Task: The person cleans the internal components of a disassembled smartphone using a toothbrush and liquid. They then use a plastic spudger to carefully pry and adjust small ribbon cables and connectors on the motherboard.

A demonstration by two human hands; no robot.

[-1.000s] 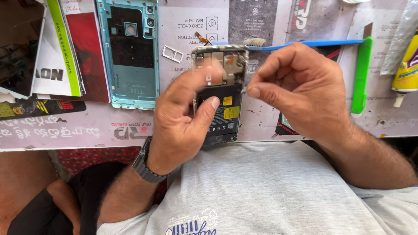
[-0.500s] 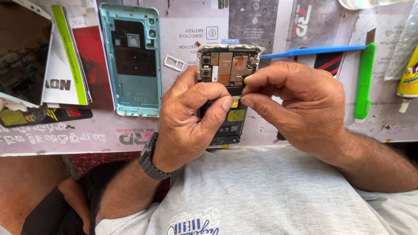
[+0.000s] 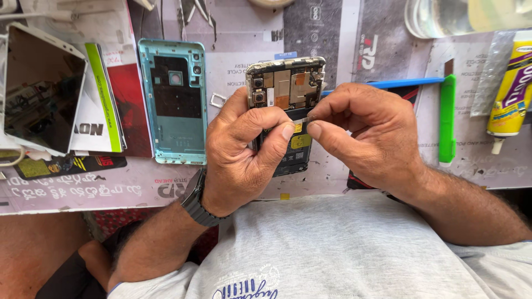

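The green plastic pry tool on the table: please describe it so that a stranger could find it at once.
Start at the right hand working on the opened phone. Just right of it lies the green pry tool, upright on the printed mat, its top meeting a thin blue tool. Unlike the yellow glue tube farther right, it is flat and plain bright green.

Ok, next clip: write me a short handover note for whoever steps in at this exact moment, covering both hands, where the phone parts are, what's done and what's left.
Left hand: grips the opened phone by its lower half, thumb across the battery, held above the table.
Right hand: thumb and forefinger pinch a small strip at the top edge of the battery; what it is cannot be told.
Parts: light-blue back cover lies inside-up on the table to the left; small metal tray beside it; blue pry tool and green pry tool to the right; glue tube at far right.
Done: back cover off, board and battery exposed.
Left: battery still seated in the phone.
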